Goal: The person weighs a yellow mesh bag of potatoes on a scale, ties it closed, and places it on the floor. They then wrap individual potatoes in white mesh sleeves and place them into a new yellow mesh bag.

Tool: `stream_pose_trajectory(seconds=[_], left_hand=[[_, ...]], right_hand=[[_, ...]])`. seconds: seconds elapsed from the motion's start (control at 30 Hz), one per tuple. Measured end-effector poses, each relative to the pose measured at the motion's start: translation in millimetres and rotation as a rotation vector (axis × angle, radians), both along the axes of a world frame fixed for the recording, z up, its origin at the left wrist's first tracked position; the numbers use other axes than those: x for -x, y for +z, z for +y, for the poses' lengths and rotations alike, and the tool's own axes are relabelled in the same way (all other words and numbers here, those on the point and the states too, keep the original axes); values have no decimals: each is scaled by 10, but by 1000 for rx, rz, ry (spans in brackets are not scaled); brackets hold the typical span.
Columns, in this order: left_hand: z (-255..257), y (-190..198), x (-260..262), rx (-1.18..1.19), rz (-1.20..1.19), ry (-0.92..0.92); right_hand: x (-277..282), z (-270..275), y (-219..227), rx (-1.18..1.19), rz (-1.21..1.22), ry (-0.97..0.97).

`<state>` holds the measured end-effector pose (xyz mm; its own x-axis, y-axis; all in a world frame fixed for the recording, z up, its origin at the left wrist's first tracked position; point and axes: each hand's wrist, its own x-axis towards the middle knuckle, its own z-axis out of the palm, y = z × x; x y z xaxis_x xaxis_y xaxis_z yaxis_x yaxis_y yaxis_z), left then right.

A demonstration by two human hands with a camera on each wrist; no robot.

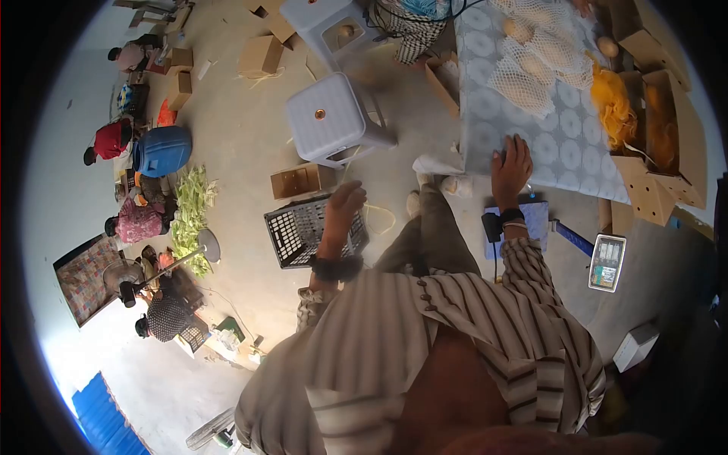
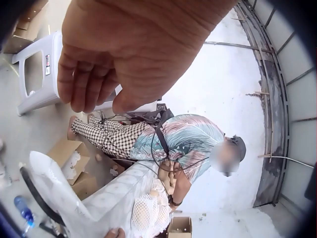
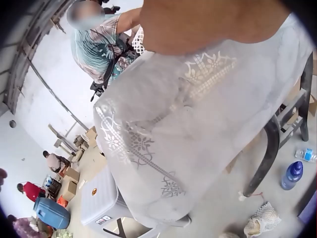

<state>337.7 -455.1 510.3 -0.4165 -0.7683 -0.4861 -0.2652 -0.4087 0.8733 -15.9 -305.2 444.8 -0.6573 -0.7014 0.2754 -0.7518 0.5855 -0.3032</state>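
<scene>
My left hand (image 1: 347, 200) hangs in the air above a black plastic crate (image 1: 282, 240), fingers loosely bent and holding nothing. In the left wrist view the same hand (image 2: 129, 54) shows its palm with nothing in it. The right hand (image 1: 513, 171) rests on the near edge of a table with a pale patterned tablecloth (image 1: 557, 155). Its fingers are extended over the cloth. Farther along the table lie round tan produce in white foam nets (image 1: 523, 76), beside a yellow-orange net bundle (image 1: 610, 102). In the right wrist view the tablecloth (image 3: 163, 124) hangs over the table corner.
A grey plastic stool (image 1: 322, 114) stands ahead on the left. Open cardboard boxes (image 1: 644, 186) line the table's right side. A digital scale (image 1: 607, 262) stands at my right. A person in a patterned shirt (image 2: 178, 136) bends over the table. Several people work near a blue barrel (image 1: 163, 152).
</scene>
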Motion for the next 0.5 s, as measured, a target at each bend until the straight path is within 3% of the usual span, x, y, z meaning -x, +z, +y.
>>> stream_pose_trajectory(seconds=[0.5], left_hand=[[-943, 448, 1200, 44, -198, -90]], right_hand=[[120, 2, -9, 7, -71, -31]])
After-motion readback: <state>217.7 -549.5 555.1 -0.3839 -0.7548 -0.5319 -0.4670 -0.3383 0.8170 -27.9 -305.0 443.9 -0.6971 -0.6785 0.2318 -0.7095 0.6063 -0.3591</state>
